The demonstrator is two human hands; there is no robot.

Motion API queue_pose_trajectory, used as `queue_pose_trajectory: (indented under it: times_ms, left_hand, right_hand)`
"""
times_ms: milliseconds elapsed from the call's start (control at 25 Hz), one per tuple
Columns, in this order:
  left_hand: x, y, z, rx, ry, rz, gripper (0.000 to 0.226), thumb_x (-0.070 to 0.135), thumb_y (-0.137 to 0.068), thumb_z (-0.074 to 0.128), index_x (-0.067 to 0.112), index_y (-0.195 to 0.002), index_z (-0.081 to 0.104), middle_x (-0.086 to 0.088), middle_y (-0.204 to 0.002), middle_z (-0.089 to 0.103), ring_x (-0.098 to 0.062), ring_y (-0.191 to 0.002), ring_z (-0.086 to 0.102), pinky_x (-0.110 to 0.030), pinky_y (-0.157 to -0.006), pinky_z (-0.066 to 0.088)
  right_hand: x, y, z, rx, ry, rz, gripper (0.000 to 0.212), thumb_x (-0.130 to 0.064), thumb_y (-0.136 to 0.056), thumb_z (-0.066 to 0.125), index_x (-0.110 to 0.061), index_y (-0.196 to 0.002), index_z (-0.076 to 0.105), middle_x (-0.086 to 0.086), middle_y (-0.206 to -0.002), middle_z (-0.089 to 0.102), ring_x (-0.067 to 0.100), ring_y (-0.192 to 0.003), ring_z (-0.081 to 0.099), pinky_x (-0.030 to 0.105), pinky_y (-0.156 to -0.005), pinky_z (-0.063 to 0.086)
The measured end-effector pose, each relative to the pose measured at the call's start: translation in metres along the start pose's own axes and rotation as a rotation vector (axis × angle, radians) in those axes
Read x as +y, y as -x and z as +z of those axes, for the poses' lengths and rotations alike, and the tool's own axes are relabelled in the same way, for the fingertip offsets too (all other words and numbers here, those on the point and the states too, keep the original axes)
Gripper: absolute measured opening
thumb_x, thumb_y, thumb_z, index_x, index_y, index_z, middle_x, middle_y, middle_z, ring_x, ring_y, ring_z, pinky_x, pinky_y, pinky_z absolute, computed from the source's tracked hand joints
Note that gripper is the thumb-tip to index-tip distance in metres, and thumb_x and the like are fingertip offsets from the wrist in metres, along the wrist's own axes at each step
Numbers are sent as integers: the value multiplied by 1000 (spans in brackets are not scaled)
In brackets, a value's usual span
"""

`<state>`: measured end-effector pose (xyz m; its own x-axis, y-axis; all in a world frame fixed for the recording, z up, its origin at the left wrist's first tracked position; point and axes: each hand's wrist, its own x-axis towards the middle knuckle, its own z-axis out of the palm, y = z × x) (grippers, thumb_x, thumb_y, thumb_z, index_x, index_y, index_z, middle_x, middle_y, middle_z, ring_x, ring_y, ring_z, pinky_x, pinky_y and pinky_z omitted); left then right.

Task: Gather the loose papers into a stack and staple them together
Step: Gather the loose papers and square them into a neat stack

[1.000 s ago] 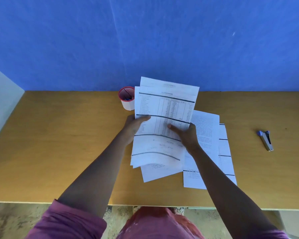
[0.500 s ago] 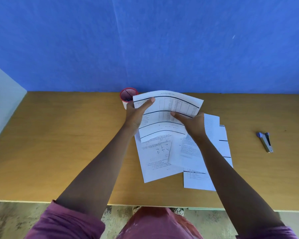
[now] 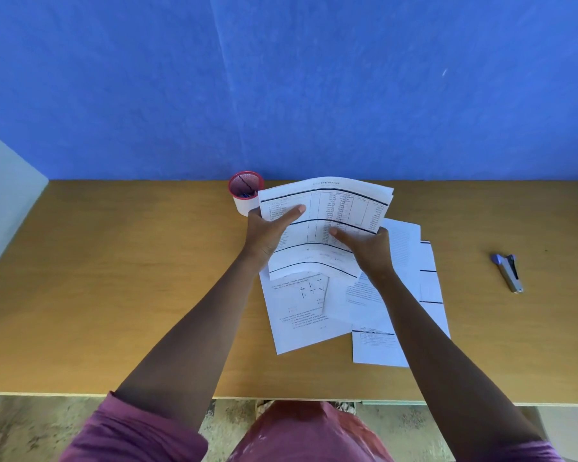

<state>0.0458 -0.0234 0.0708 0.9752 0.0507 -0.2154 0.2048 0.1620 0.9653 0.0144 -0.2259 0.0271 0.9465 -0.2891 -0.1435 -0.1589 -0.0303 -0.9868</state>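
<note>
Clasping the bowed papers (image 3: pixel 326 221) by both side edges, each hand's grip closed, bare desk (image 3: pixel 114 278) lies leftward.

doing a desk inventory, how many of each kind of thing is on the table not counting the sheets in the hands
stapler: 1
pen cup: 1
loose sheets lying flat: at least 3 show; the overlap may hide more
total: at least 5

"ENTERPRISES" heading atop the held sheet (image 3: pixel 327 208); rest illegible.
</note>
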Motion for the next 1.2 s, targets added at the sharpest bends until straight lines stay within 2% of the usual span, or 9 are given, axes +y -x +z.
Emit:
queue_pose_trajectory:
  times_ms: [200, 360, 440, 640, 800, 920, 1000, 1120, 1200]
  left_hand:
    - [-29, 8, 1, 38, -65, -47, 42, 12, -74, 86, 9, -114, 72, 0, -108, 76, -15, -98, 72, -25, -81, 59]
    - [-41, 11, -1, 65, -65, -87, 50, 10, -73, 88, 10, -119, 68, -1, -112, 75, -13, -102, 71, -29, -89, 58]
    - [-40, 10, -1, 73, -67, -76, 50, 10, -73, 87, 12, -119, 67, 1, -112, 75, -10, -100, 71, -27, -88, 58]
    - [-53, 15, -1, 47, -135, -107, 33, 11, -75, 86, 20, -103, 71, 7, -99, 75, -7, -94, 72, -22, -79, 58]
    - [-61, 18, 1, 41, -183, -107, 26, 17, -79, 84, 25, -99, 69, 14, -95, 73, 2, -86, 70, -16, -76, 57]
    - [-56, 14, 3, 5, -282, -45, 36, 23, -87, 76, 9, -119, 68, 2, -112, 73, -10, -103, 70, -24, -88, 56]
    - [-55, 11, 1, -22, -351, -17, 37, 24, -92, 69, 8, -126, 65, 2, -118, 69, -15, -110, 66, -27, -92, 51]
    - [-58, 7, -9, -20, -477, 4, 38, 26, -94, 66, 8, -127, 66, -3, -122, 71, -22, -112, 66, -37, -97, 53]
    - [-61, 3, -19, 35, -482, -42, 36, 24, -94, 65, 6, -125, 67, -8, -121, 71, -26, -109, 68, -40, -94, 55]
  right_hand:
    - [23, 2, -2, -2, 49, 78, 51, -16, -68, 91, -11, -115, 71, 3, -116, 74, 14, -101, 72, 28, -88, 59]
    - [26, 1, -2, -3, 57, 74, 47, -16, -73, 89, -10, -116, 71, -3, -110, 73, -4, -89, 68, 12, -78, 56]
    - [25, -1, -4, -16, 45, 81, 47, -18, -72, 89, -12, -115, 72, -8, -106, 74, -6, -90, 69, 17, -82, 57]
    - [43, 4, -10, -28, 44, 118, 55, -19, -69, 91, -10, -119, 70, 0, -115, 75, 13, -105, 72, 30, -89, 58]
    - [47, 7, -12, -20, 61, 138, 54, -18, -70, 90, -9, -119, 69, -3, -112, 74, 6, -97, 71, 18, -81, 57]
    - [41, 5, -13, -45, 49, 121, 45, -15, -76, 86, -12, -118, 69, -9, -106, 72, -5, -91, 67, 12, -78, 56]
    - [42, 4, -15, -52, 87, 131, 43, -22, -79, 84, -12, -118, 70, -7, -107, 73, 0, -92, 68, 14, -79, 55]
    - [51, 1, -25, -43, 340, 124, 35, -38, -87, 74, -10, -108, 70, 3, -103, 75, 11, -86, 65, 19, -71, 47]
    - [60, 2, -40, 61, 443, 159, 32, -35, -90, 71, -11, -110, 68, 4, -104, 75, 13, -89, 65, 17, -67, 42]
